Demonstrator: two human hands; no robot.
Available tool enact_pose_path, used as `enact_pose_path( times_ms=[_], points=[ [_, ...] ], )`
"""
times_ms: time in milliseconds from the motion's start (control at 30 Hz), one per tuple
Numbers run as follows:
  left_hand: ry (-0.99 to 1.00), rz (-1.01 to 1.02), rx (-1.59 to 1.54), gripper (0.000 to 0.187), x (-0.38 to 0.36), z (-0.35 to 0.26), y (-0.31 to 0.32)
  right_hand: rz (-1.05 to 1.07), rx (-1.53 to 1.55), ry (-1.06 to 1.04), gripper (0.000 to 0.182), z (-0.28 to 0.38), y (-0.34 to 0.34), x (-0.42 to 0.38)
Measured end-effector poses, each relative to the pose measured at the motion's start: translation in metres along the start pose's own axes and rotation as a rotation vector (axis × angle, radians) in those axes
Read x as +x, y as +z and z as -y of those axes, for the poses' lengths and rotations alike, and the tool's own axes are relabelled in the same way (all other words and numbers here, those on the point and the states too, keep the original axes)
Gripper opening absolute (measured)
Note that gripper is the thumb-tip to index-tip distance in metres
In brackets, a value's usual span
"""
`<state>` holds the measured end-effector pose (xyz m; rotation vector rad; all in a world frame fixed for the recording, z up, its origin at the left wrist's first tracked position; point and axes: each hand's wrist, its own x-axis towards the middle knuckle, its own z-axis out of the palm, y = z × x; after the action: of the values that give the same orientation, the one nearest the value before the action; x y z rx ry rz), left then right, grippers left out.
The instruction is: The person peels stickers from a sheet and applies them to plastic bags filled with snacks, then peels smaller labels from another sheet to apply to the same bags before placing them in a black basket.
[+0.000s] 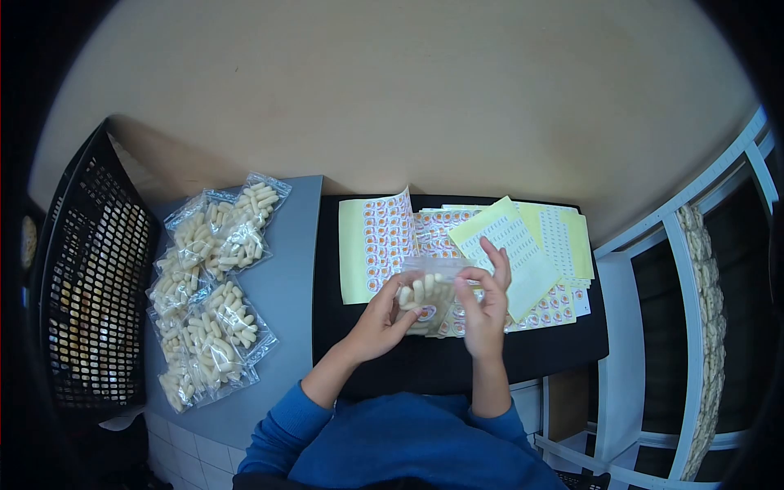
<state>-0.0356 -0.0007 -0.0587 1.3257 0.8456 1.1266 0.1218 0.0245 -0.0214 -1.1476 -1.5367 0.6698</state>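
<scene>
A clear zip bag of whitish capsule-shaped pieces (423, 287) is held over the sticker sheets, with a round sticker (426, 313) low on its front. My left hand (382, 320) grips the bag by its left side, the thumb lying across the front beside the sticker. At the bag's upper right corner, my right hand (485, 304) pinches with thumb and forefinger while its other fingers stick up. Beneath and behind the bag lie sheets of round orange-and-white stickers (387, 233) and a yellow-edged sheet with pale markings (508, 245).
Several filled bags of the same pieces (216, 318) lie heaped on the grey table (296, 269) to the left. A black perforated basket (94, 278) stands at the far left. White shelving (625, 343) rises at the right, and a wall (392, 98) runs behind the black surface (359, 359).
</scene>
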Motion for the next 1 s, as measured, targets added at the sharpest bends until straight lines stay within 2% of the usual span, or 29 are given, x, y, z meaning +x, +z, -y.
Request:
enact_pose_path(
  times_ms=[267, 633, 1000],
  points=[
    [0.029, -0.026, 0.023, 0.055, -0.002, 0.003, 0.002, 0.064, -0.098, -0.022, 0.008, 0.002, 0.027, -0.003],
    [0.031, -0.029, 0.030, 0.058, -0.004, 0.001, 0.005, -0.050, -0.248, -0.136, 0.010, 0.011, 0.029, -0.002],
    [0.194, -0.082, 0.085, 0.062, -0.005, 0.005, 0.011, -0.058, -0.217, -0.146, 0.014, 0.008, 0.026, 0.001]
  ],
)
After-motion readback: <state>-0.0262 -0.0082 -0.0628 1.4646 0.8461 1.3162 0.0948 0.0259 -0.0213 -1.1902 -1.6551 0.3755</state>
